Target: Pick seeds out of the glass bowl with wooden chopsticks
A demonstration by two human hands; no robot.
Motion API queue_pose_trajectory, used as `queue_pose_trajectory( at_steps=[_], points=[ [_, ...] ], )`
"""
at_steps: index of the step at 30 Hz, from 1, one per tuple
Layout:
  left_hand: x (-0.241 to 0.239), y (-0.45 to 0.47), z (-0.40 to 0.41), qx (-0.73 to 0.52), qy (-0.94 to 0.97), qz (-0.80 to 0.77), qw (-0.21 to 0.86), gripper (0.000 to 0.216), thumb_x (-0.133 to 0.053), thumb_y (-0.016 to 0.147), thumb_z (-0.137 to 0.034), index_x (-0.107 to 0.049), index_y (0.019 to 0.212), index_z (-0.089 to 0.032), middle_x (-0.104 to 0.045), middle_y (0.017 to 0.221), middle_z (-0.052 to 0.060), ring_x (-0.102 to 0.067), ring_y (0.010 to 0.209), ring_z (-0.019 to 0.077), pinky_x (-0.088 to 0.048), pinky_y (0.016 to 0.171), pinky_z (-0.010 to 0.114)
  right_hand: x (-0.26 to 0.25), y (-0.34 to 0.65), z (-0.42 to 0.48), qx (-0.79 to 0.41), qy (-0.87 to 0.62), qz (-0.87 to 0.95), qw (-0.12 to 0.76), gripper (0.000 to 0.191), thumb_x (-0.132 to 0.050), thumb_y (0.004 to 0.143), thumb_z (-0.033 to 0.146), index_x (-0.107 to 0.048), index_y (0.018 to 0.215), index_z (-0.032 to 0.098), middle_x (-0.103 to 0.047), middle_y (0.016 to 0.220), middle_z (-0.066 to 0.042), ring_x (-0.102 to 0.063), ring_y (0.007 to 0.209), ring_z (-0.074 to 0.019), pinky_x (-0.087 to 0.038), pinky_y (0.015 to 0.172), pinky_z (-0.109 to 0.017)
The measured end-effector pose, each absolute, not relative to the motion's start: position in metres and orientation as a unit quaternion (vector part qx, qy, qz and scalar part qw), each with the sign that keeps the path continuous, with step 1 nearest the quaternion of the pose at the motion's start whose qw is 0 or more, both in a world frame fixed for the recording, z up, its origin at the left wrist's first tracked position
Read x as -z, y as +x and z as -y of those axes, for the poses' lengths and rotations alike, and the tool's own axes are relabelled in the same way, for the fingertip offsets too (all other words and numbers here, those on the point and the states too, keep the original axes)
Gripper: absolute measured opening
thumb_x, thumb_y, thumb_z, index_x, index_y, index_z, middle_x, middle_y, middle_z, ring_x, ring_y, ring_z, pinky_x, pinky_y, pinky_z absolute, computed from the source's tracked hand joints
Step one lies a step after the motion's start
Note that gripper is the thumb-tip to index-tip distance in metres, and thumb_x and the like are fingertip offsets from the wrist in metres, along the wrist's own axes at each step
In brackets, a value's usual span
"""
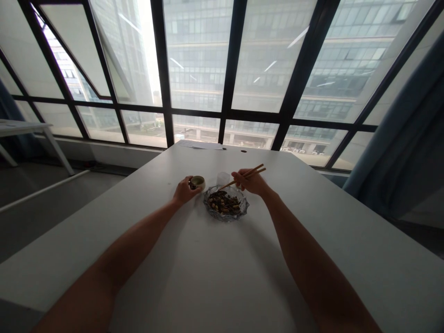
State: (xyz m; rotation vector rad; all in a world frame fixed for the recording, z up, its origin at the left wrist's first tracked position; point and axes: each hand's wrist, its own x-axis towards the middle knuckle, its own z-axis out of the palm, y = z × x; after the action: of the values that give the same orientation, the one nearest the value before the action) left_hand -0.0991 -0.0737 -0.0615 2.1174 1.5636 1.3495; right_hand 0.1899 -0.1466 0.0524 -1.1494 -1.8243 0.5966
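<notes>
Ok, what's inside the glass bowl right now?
The glass bowl holds a mix of small dark and paler pieces, with the chopsticks reaching over its far rim. Whatever lies under the top layer is covered and can't be seen.

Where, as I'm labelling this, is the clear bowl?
The clear bowl is just below the head view's centre, on the white table, right of the left hand.

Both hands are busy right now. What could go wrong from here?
The small pieces in the glass bowl could slip from the chopsticks in the right hand. The small cup in the left hand is close to the bowl's rim, so the two might knock. The translucent container behind the bowl could get nudged by the right hand.
</notes>
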Motion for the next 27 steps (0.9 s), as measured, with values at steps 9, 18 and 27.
queue_pose_trajectory(
  at_steps=[9,18,27],
  points=[
    [0.064,-0.101,0.071,-0.446,0.720,-0.524,0.088,0.062,-0.076,0.070,-0.045,-0.060,0.123,-0.016,-0.073,0.108,0.012,-0.070,0.094,0.0257,-0.056,0.086,0.038,-0.060,0.215,0.151,-0.294,-0.464,0.756,0.357,0.050,-0.080,0.066,0.063,-0.065,0.057,0.016,-0.068,0.051,-0.005,-0.060,0.039,-0.0123,-0.046,0.037,-0.019],
    [0.064,-0.101,0.072,-0.434,0.720,-0.535,0.079,0.063,-0.075,0.072,-0.047,-0.059,0.125,-0.017,-0.072,0.113,0.013,-0.069,0.099,0.0271,-0.055,0.087,0.039,-0.077,0.206,0.162,-0.353,-0.464,0.731,0.354,0.066,-0.063,0.074,0.078,-0.066,0.057,0.015,-0.065,0.046,-0.007,-0.058,0.035,-0.0121,-0.045,0.035,-0.020],
    [0.064,-0.100,0.074,-0.432,0.719,-0.539,0.081,0.063,-0.074,0.073,-0.048,-0.059,0.126,-0.018,-0.073,0.113,0.012,-0.070,0.099,0.0274,-0.055,0.086,0.038,-0.084,0.189,0.174,-0.355,-0.444,0.771,0.287,0.046,-0.083,0.067,0.058,-0.067,0.057,0.017,-0.067,0.049,-0.003,-0.062,0.041,-0.0126,-0.048,0.038,-0.019]
  ],
)
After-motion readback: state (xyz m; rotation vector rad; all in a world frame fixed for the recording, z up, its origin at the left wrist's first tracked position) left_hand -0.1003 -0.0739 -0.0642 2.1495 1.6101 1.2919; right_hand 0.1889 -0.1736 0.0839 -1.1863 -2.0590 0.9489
